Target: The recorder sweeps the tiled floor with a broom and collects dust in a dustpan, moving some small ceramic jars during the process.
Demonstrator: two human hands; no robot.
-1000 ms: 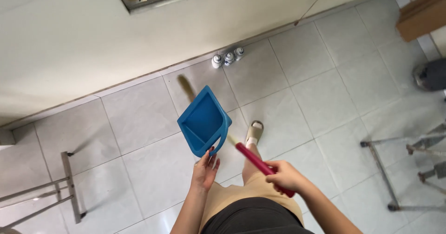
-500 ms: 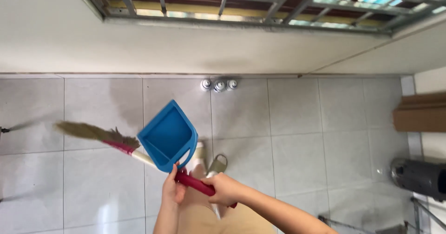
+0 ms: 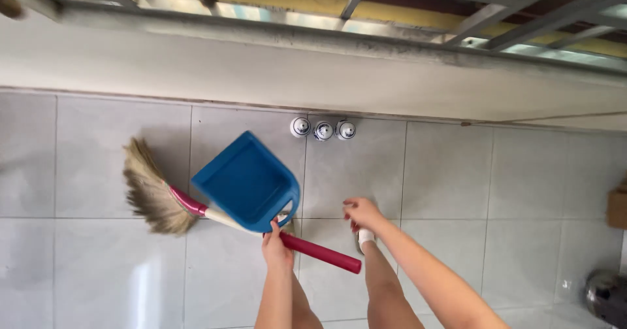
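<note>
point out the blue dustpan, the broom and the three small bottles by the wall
blue dustpan point(image 3: 245, 180), head view, on the flat inside of the pan
broom point(image 3: 151, 188), head view, on the straw bristles
three small bottles point(image 3: 322, 130), head view, on the top of the middle bottle

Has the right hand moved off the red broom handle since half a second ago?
Yes. The right hand is now empty and open, off the red broom handle, up toward the three small bottles by the wall. The left hand holds handle and blue dustpan.

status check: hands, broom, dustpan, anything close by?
Left hand shut on blue dustpan and broom handle together. Right hand open, holding nothing. Three small cans at the wall, apart from the dustpan.
</note>
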